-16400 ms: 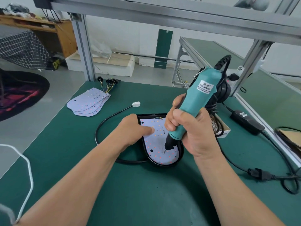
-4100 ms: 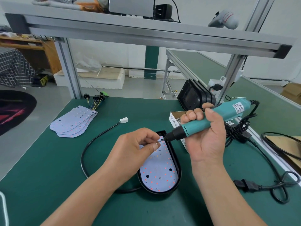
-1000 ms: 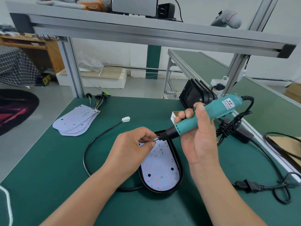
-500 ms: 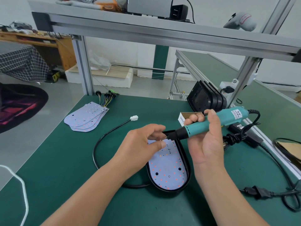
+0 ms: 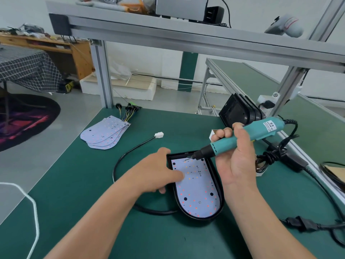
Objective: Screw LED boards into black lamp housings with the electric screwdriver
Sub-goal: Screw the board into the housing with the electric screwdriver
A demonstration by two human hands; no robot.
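Head view: red-dotted white LED board (image 5: 197, 191) inside black housing (image 5: 221, 191); left grip (image 5: 158, 174) spread, right grip (image 5: 237, 161) around screwdriver (image 5: 225, 142)

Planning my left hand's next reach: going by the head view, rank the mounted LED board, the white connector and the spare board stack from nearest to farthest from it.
1. LED board: touched by the left hand, in the housing.
2. white connector: just beyond the hand.
3. spare board stack: far left.
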